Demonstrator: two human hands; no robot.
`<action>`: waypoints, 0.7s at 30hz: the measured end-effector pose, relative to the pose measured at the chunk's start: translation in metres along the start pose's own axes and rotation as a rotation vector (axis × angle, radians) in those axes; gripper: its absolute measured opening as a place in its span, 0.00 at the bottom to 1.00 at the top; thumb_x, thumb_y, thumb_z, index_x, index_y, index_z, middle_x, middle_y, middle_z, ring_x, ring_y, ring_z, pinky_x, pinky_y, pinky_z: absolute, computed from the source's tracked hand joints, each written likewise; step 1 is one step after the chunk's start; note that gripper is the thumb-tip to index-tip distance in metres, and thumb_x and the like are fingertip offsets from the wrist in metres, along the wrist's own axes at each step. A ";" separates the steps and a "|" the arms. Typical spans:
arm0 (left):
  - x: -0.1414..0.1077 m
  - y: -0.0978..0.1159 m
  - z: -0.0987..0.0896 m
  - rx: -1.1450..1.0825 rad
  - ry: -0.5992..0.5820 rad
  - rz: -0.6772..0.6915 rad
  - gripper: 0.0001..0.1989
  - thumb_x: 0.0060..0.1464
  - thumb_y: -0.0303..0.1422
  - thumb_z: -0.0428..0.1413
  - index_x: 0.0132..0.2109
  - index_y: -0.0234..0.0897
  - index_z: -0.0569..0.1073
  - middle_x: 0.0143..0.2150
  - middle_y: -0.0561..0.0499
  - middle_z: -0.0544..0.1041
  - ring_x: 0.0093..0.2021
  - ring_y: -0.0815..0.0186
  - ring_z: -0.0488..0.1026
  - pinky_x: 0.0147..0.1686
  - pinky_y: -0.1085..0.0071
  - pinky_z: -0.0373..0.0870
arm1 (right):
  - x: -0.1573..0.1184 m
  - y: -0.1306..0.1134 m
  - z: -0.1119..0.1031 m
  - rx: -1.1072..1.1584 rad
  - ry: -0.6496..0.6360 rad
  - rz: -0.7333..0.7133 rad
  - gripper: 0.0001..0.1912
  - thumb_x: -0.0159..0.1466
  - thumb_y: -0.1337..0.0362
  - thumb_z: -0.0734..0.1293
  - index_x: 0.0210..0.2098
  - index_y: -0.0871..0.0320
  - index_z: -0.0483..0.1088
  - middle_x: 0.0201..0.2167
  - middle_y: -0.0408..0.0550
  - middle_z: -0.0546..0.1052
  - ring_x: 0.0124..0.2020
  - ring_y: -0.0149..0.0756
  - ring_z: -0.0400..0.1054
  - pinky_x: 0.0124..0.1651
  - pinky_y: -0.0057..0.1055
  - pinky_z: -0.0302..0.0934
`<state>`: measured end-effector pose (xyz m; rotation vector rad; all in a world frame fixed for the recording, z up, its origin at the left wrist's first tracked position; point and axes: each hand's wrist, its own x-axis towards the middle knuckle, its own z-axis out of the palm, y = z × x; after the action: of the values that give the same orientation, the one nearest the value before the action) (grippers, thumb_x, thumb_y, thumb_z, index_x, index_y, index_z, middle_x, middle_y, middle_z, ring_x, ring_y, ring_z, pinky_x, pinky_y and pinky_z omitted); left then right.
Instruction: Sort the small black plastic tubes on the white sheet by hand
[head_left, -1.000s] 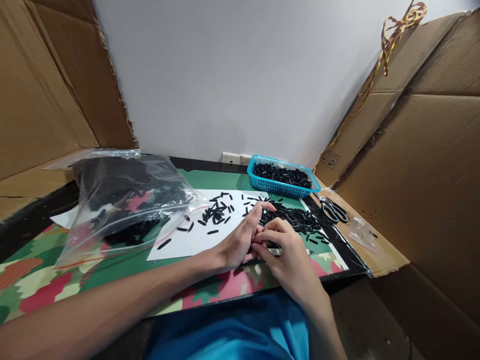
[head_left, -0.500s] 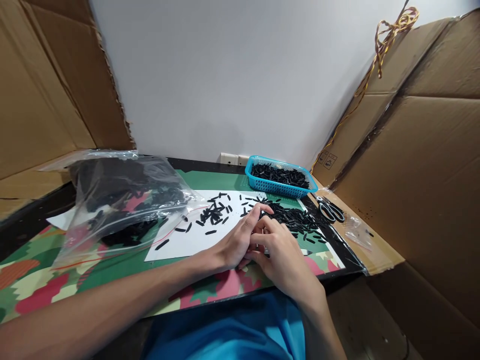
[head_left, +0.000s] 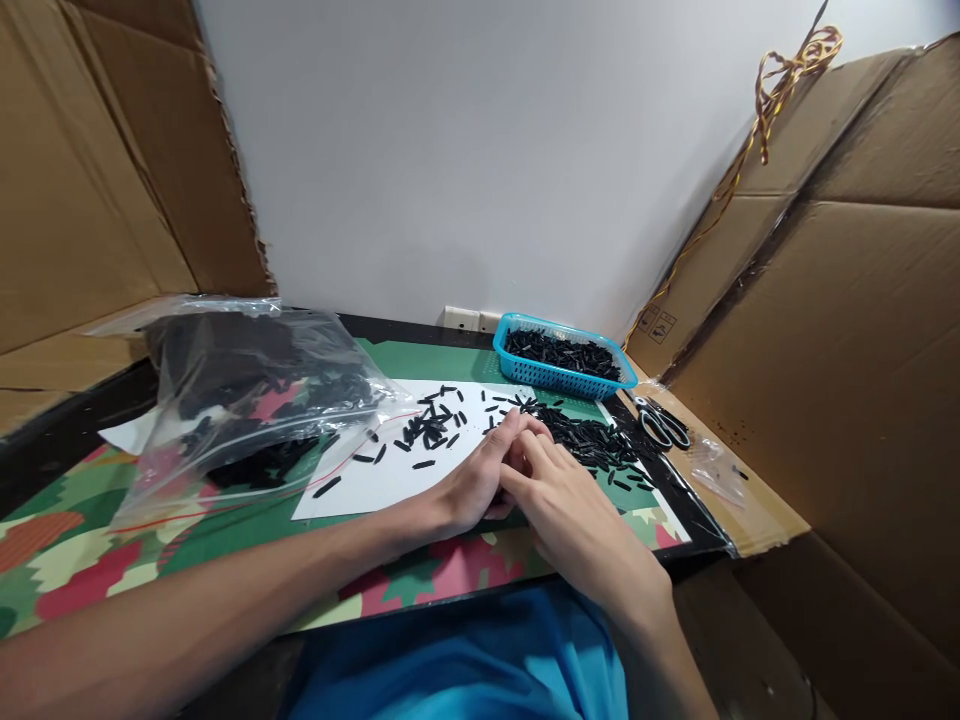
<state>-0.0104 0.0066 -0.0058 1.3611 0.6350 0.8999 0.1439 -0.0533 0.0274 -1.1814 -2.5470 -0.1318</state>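
Left hand (head_left: 476, 485) and right hand (head_left: 562, 495) meet, fingers curled together; grip hidden, cannot tell what, if anything, they hold. Black strips (head_left: 596, 442) lie heaped just beyond; others scattered leftward on white sheet (head_left: 401, 490). Blue basket (head_left: 559, 378), behind, holds more.

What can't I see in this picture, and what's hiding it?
All in the head view:
Anything between the left hand and the right hand: the hands themselves hide it.
Part of the black pile: the hands cover it.
Exact contents of the plastic bag: its crinkled film blurs them.
Printed marks on the right cardboard: too small to read.
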 end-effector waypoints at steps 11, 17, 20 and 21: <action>0.002 0.006 0.003 -0.047 -0.113 -0.095 0.32 0.65 0.66 0.44 0.44 0.41 0.68 0.23 0.57 0.68 0.16 0.73 0.57 0.12 0.79 0.46 | 0.000 0.014 -0.007 0.216 0.048 -0.065 0.17 0.70 0.81 0.58 0.43 0.54 0.70 0.51 0.52 0.74 0.59 0.45 0.67 0.61 0.42 0.68; 0.002 0.007 0.002 0.083 -0.132 -0.036 0.22 0.72 0.54 0.44 0.51 0.40 0.67 0.19 0.57 0.73 0.12 0.74 0.52 0.14 0.79 0.44 | -0.024 0.025 -0.001 0.426 0.324 0.136 0.11 0.79 0.71 0.58 0.46 0.53 0.70 0.46 0.50 0.78 0.49 0.40 0.74 0.50 0.35 0.68; -0.001 0.008 0.002 0.136 -0.151 -0.004 0.16 0.72 0.50 0.50 0.50 0.42 0.65 0.19 0.61 0.69 0.17 0.73 0.60 0.19 0.80 0.52 | -0.032 0.029 0.006 0.407 0.447 0.189 0.10 0.78 0.71 0.59 0.47 0.54 0.70 0.42 0.48 0.79 0.43 0.38 0.74 0.46 0.33 0.67; -0.003 0.008 0.002 0.157 -0.166 0.003 0.16 0.73 0.50 0.50 0.49 0.42 0.65 0.19 0.62 0.68 0.18 0.73 0.61 0.20 0.79 0.54 | -0.033 0.030 0.008 0.406 0.485 0.198 0.09 0.78 0.71 0.60 0.47 0.54 0.71 0.41 0.48 0.79 0.43 0.38 0.74 0.46 0.33 0.67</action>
<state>-0.0112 0.0029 0.0024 1.5599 0.5854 0.7419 0.1841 -0.0557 0.0071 -1.0726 -1.9117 0.1277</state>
